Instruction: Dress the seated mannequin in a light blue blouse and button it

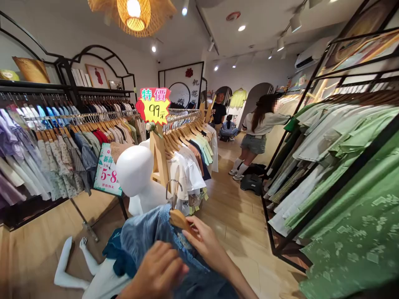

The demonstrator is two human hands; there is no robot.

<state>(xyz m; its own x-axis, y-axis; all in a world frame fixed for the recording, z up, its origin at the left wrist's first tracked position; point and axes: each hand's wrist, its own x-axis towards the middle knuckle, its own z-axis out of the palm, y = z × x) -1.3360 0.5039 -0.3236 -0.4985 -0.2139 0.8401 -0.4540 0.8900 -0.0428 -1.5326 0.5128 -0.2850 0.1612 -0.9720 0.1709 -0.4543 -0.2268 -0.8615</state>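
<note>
My right hand [207,236] grips one shoulder of a wooden clothes hanger [178,218], thumb and fingers closed round it. A blue denim-look garment [141,232] with a lacy trimmed edge hangs on that hanger, its metal hook upright. Over the garment's front, slightly blurred, my left hand [158,270] has its fingers curled; what lies inside them is hidden. Just beyond the garment stands a white headless-faced mannequin [134,170]. Dark teal cloth [120,253] and pale cloth [109,280] lie below on the left. Beside them on the floor are loose white mannequin arms [64,263].
A wooden rack of tops [190,166] with a yellow price sign [155,110] stands ahead. A green discount board [107,170] leans at left. Clothes rails line the left wall; a black-framed rack of green garments [352,166] fills the right. Several people are farther back.
</note>
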